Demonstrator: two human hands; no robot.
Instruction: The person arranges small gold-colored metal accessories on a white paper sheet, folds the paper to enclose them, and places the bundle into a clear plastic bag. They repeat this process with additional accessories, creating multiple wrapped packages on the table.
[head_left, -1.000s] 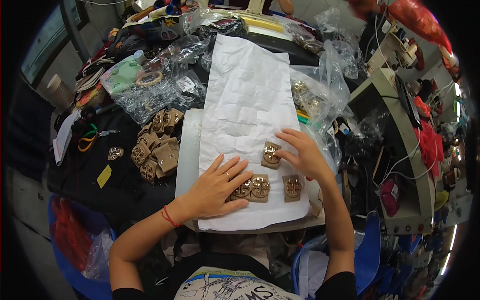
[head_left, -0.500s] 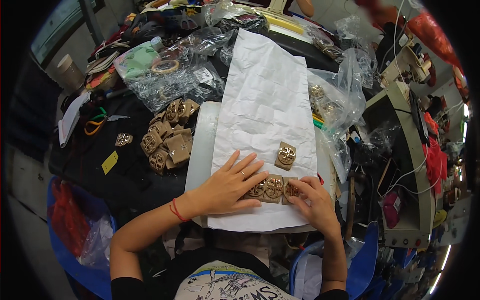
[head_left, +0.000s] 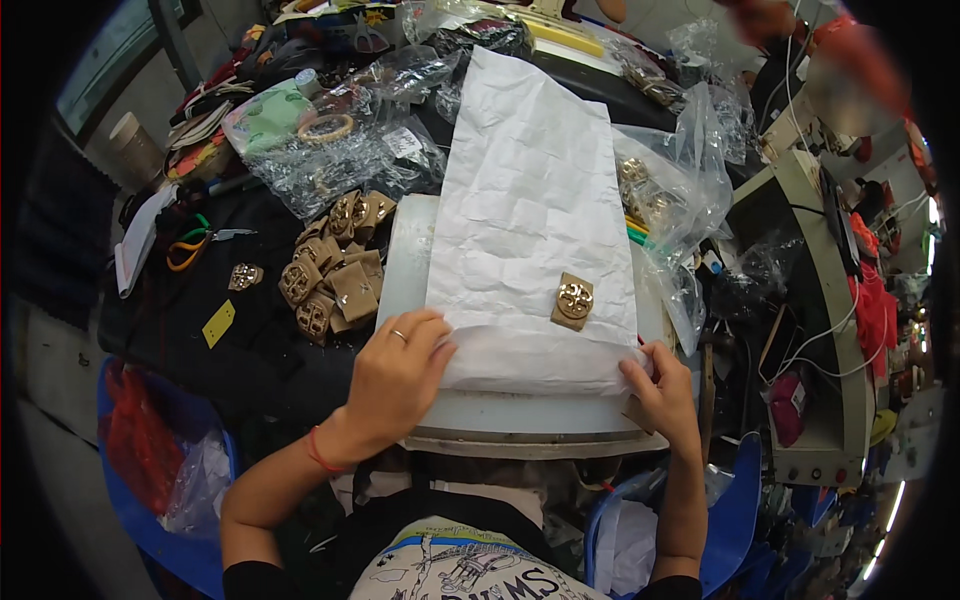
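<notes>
Near the desk (head_left: 265, 350) front edge, left hand (head_left: 392, 368) and right hand (head_left: 664, 393) pinch the paper (head_left: 530, 215), seemingly folding, which next calls for level creasing.

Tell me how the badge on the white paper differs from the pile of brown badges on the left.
The badge lies alone, while the pile heaps several together. The badge rests on the white paper; the pile sits on the black table. The badge lies flat with its emblem up; the pile's pieces tilt various ways. Both show brown patches with shiny gold-coloured emblems.
</notes>
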